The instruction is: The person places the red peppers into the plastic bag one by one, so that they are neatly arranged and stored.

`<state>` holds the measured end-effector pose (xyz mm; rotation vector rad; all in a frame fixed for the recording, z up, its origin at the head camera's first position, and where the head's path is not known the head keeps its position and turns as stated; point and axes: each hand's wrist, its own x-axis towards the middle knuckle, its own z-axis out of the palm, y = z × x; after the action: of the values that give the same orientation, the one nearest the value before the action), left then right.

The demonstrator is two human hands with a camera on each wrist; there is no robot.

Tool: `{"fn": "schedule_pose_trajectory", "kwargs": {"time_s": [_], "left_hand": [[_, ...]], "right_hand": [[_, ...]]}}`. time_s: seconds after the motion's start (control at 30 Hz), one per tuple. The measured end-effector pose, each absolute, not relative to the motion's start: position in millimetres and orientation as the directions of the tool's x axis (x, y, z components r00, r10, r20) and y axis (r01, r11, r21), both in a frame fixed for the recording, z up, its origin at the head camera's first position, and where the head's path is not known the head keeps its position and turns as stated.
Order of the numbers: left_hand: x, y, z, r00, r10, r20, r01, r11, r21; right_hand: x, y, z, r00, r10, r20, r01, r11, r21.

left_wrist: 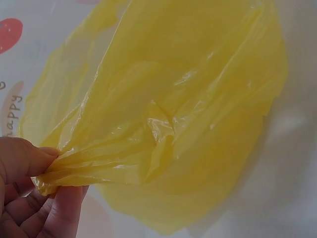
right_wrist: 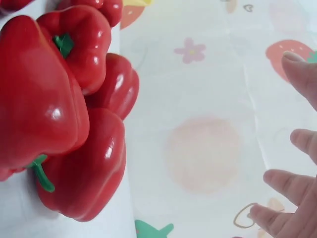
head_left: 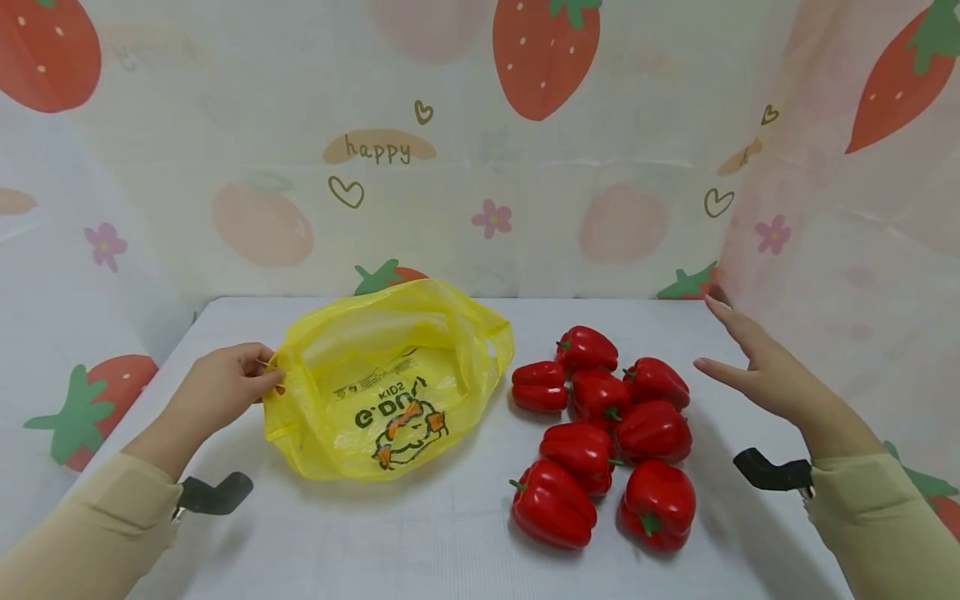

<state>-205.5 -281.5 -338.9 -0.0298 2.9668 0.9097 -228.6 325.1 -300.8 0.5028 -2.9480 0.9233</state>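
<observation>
My left hand [head_left: 228, 383] pinches the left edge of a yellow plastic bag [head_left: 405, 425] between thumb and fingers. The bag's mouth gapes wide toward me, showing a printed cartoon figure and lettering. In the left wrist view the bag's film [left_wrist: 198, 124] gathers into folds at the fingertips. Several glossy red bell peppers [head_left: 553, 504] with green stems lie in a cluster to the right of the bag. My right hand [head_left: 776, 379] is raised to the right of them, fingers spread and holding nothing. In the right wrist view its fingers [right_wrist: 290, 186] are apart from the peppers [right_wrist: 81, 163].
A white table [head_left: 420, 542] carries the bag and peppers. Behind it and at both sides hangs a curtain [head_left: 465, 192] printed with strawberries, flowers and hearts. Black wrist mounts [head_left: 772, 471] stick out from both sleeves.
</observation>
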Motion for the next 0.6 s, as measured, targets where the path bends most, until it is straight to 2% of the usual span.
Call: {"fn": "schedule_pose_trajectory", "kwargs": {"time_s": [0.13,0.3,0.6], "left_hand": [[-205.8,-281.5,-338.7,-0.999,-0.007,-0.036,-0.026,0.829,0.558],[-207.1,-281.7,-339.7,-0.999,-0.009,-0.045,-0.033,0.829,0.558],[-205.9,-281.6,-340.9,-0.997,-0.027,-0.067,-0.059,0.832,0.552]], "right_hand": [[-223.6,325.7,-301.8,-0.946,-0.303,0.113,-0.308,0.739,-0.599],[-217.1,325.9,-304.3,-0.925,-0.357,0.13,-0.363,0.726,-0.584],[-202.8,319.3,-323.6,-0.834,-0.544,0.092,-0.453,0.58,-0.677]]}}
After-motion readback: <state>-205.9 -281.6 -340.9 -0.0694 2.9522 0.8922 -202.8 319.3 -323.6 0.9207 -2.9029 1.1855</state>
